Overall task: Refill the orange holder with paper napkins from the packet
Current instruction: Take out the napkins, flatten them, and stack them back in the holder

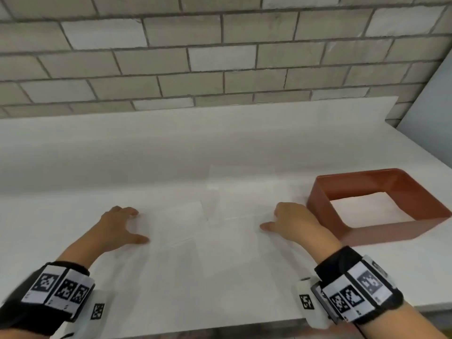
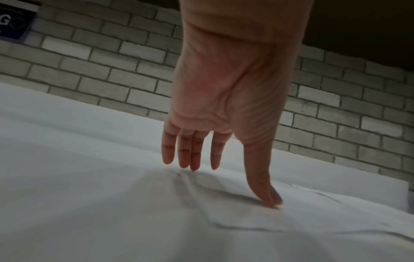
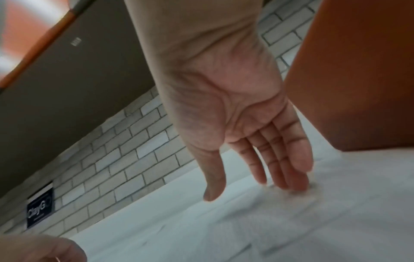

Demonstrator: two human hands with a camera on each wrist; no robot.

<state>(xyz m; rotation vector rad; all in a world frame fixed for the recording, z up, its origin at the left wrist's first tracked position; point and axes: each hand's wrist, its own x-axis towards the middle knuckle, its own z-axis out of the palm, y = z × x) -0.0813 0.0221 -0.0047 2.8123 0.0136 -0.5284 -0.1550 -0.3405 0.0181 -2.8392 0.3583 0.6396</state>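
Both hands, left (image 1: 119, 225) and right (image 1: 291, 222), rest spread fingers on the packet (image 1: 208, 228); opening it comes next, holder (image 1: 376, 206) empty at right.

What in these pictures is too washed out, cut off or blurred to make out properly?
- Packet: head view, white on white counter; edges barely show, contents unreadable.
- Orange holder: right wrist view, cut off by the frame edge.
- Dark sign: left wrist view, cropped by the edge.
- Right hand fingertips: right wrist view, motion-blurred.
- Left hand: any grip unclear.
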